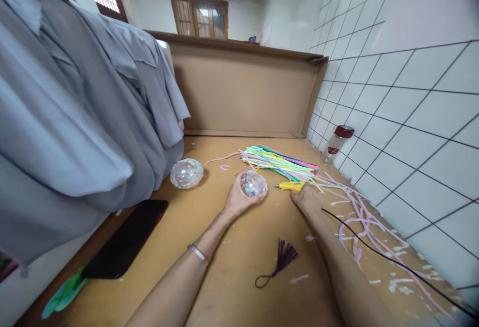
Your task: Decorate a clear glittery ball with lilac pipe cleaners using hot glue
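Observation:
My left hand (237,196) is closed around a clear, shiny ball (254,185) near the middle of the table. My right hand (307,198) grips a yellow hot glue gun (291,186), its metal nozzle pointing left toward the ball with a gap between them. A black cord trails from the gun to the lower right. Further left sits a second clear ball (186,173). Just behind my hands lies a pile of colourful pipe cleaners (279,163). A dark purple tassel (282,262) rests on the table between my forearms.
A black phone-like slab (125,239) and a green leaf-shaped piece (64,294) lie at the left edge, below hanging grey cloth (93,92). Loose pink strands (361,212) and dried glue spots are at right. A red-lidded jar (338,145) stands by the tiled wall; a cardboard panel (243,87) closes the back.

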A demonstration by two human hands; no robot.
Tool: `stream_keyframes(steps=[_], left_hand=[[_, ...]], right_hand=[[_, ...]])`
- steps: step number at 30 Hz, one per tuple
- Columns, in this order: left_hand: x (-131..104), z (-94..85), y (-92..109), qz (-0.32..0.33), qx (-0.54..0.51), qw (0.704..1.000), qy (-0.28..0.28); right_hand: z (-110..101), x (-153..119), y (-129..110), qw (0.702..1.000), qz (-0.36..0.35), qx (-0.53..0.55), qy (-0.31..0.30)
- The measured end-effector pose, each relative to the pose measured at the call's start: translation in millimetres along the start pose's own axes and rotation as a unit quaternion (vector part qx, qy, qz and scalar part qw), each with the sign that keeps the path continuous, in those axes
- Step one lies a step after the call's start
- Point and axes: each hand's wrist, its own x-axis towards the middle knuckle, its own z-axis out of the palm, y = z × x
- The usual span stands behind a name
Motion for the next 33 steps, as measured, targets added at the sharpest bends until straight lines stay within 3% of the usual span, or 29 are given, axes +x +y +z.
stream_keyframes(steps=[4, 9, 17, 26, 33], left_hand=[[0.5, 0.0, -3.9, 0.0, -0.008, 1.0, 0.01], [0.3, 0.5, -2.4, 0.001, 0.004, 1.0, -0.002], [-2.7, 1.6, 1.6, 0.049, 0.036, 0.998, -0.015], [-1.9, 3.2, -3.7, 0.095, 0.052, 0.994, -0.019], [-0.5, 0.2, 0.2, 0.092, 0.069, 0.993, -0.017]], right_hand=[[-3.2, 6.0, 2.6, 0.999, 0.016, 0.035, 0.012], [-4.1, 3.7, 0.5, 0.984, -0.025, 0.133, 0.118], [-9.1, -14.8, -11.8, 0.951, -0.078, 0.192, 0.227], [-0.6, -25.1, -18.3, 0.885, -0.225, 0.219, 0.345], [-1.4, -26.6, -18.4, 0.863, -0.263, 0.21, 0.377]])
